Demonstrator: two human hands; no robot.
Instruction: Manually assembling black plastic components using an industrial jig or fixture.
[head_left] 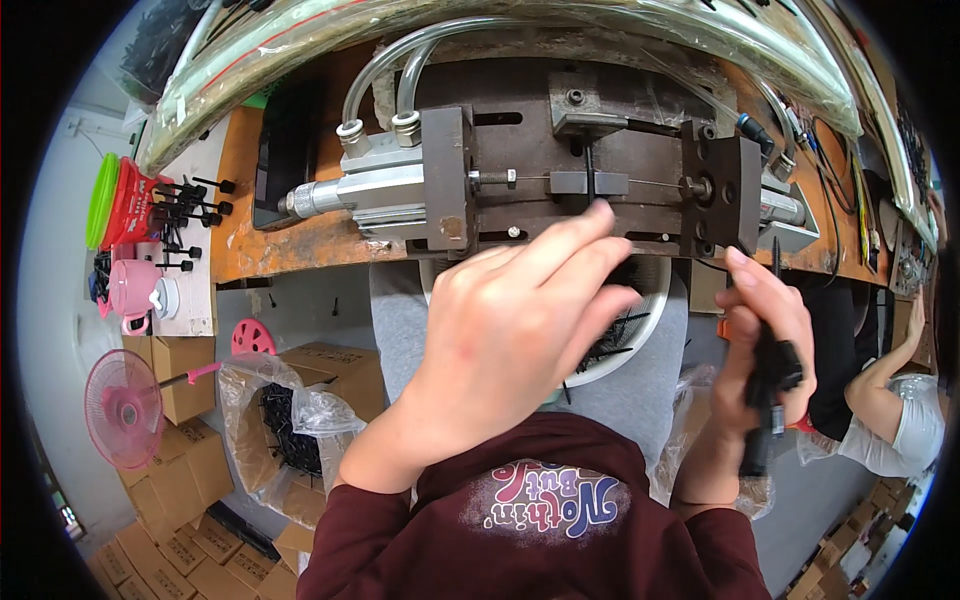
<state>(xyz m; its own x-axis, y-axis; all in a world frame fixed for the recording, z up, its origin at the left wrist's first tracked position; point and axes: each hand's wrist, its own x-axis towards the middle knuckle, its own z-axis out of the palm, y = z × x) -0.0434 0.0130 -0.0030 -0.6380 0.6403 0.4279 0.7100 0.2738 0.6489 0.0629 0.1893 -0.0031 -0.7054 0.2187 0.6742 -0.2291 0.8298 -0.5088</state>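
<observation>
A dark metal press fixture (520, 220) sits on the bench in front of me. Across its middle is a small grey block (612, 184), and a thin black rod (590, 160) stands in it. My left hand (510, 315) reaches over the fixture's near edge, fingers stretched and apart, with nothing visible in it. Its index fingertip is at the rod's near end; whether they touch I cannot tell. Off the fixture's right end, my right hand (765, 335) is closed round several black rod-shaped parts with thick heads (775, 375).
Pneumatic cylinders (385, 195) with clear hoses flank the fixture. A white basket (650, 320) of black parts rests between my legs. Black knobbed rods (190, 205) and a pink jug (132, 288) stand left, above a pink fan (123, 408) and boxes. Another person's arm (880, 375) shows at right.
</observation>
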